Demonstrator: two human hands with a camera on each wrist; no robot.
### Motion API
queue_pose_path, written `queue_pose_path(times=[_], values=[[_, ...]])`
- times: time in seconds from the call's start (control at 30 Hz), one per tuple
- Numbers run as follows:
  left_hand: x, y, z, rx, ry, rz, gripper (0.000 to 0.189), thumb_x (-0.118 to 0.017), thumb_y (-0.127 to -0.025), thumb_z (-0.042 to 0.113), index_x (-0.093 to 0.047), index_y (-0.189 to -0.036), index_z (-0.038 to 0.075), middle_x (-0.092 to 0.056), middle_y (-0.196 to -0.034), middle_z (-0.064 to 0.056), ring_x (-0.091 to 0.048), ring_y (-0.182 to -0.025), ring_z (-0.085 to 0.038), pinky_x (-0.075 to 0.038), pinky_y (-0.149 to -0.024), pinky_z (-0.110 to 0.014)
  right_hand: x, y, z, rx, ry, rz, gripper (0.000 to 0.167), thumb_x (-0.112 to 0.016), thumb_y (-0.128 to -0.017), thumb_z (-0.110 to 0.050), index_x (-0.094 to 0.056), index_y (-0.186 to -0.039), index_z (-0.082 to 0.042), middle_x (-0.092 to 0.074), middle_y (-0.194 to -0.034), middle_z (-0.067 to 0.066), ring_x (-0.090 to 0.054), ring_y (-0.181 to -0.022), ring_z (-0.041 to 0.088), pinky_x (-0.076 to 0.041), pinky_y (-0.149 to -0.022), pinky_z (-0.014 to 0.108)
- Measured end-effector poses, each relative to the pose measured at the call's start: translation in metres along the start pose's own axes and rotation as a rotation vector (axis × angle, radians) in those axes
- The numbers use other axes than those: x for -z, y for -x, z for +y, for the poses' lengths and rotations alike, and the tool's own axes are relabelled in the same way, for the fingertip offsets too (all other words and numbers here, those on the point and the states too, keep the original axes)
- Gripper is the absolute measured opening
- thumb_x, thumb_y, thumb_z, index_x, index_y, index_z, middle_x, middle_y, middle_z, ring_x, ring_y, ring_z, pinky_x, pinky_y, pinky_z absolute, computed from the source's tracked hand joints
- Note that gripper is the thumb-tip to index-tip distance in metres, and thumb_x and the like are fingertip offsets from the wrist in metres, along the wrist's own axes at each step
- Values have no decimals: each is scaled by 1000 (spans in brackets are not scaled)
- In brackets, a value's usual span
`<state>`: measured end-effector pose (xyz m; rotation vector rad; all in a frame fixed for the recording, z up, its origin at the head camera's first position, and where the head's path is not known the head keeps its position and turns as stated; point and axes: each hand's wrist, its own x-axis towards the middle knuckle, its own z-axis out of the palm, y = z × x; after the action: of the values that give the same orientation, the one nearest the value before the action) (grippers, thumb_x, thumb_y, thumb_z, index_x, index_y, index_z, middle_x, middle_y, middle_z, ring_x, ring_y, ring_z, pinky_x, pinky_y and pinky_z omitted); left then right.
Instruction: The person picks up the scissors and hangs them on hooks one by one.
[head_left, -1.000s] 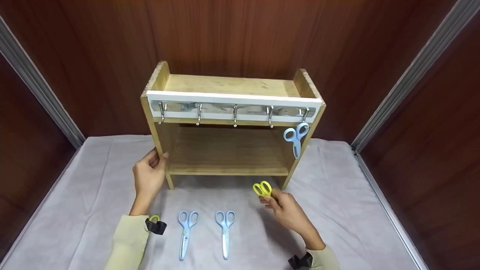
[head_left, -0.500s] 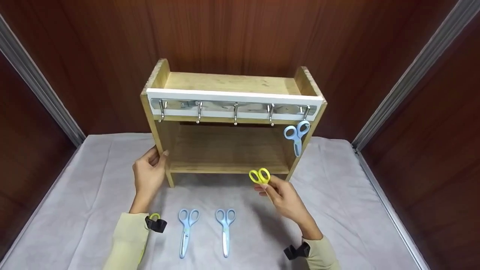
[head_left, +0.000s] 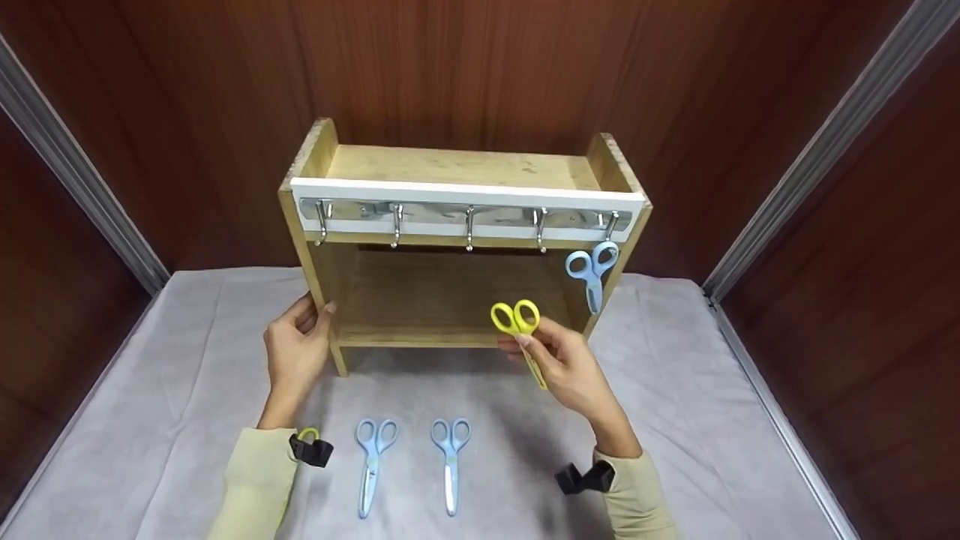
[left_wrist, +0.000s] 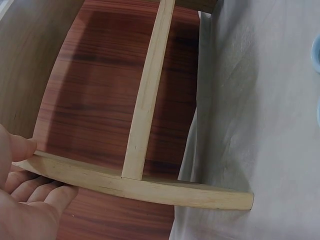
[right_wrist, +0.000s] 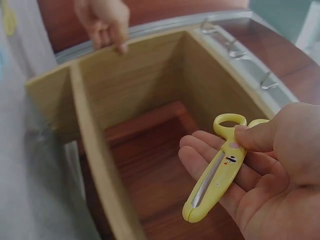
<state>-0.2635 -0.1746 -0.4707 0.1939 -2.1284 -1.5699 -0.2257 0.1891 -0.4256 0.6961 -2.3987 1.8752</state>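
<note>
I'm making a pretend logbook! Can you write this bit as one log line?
left hand: grips side of wooden shelf; right hand: holds yellow scissors; rightmost hook: blue scissors hanging; gray cloth: two blue scissors lying

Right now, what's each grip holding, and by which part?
Right grip: yellow scissors, by handles near pivot. Left grip: wooden shelf, front edge of its left side.

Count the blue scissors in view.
3 pairs: the hanging pair on the rightmost hook, plus the left pair and right pair lying apart on the grey cloth. The left sleeve could hide more.
</note>
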Motion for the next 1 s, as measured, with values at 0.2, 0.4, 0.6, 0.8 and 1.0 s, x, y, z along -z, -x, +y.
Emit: queue_pose_path(times=[0.2, 0.4, 0.6, 0.8, 1.0], values=[[1, 0, 3, 15, -1, -7, 38, -69, -102, 17, -69, -136, 1, -73, -128, -24, -74, -115, -35, -51, -78, 1, 1, -11, -19, 38, -27, 43, 27, -55, -108, -3, -62, -128, 12, -75, -117, 33, -78, -105, 37, -65, -92, 47], [3, 1, 2, 11, -16, -1, 40, -70, -102, 20, -69, -137, 2, -74, -128, -23, -75, -115, -35, -50, -78, 2, 2, -22, -39, 79, -64, 71, 26, -55, -107, -2, -63, -128, 12, -75, -116, 32, -78, -106, 34, -65, -91, 49], [2, 2, -1, -4, -5, 2, 38, -71, -101, 19, -70, -135, 2, -74, -125, -24, -75, -114, -36, -51, -78, 2, 2, -28, -49, 81, -139, 85, 26, -54, -107, 0, -62, -128, 12, -75, -116, 33, -80, -101, 23, -66, -90, 45], [1, 1, -1, -13, -1, 8, 37, -70, -101, 17, -71, -134, 0, -75, -123, -25, -75, -112, -36, -51, -78, 1, 4, -33, -52, 87, -204, 90, 24, -53, -107, 0, -61, -126, 13, -74, -116, 35, -80, -100, 24, -66, -89, 43], [0, 0, -1, -3, 14, 2, 39, -70, -101, 17, -69, -136, 0, -74, -125, -25, -74, -114, -37, -52, -79, 1, 7, -37, -54, 92, -229, 115, 22, -53, -107, 1, -62, -122, 14, -71, -117, 40, -81, -99, 26, -66, -89, 47]])
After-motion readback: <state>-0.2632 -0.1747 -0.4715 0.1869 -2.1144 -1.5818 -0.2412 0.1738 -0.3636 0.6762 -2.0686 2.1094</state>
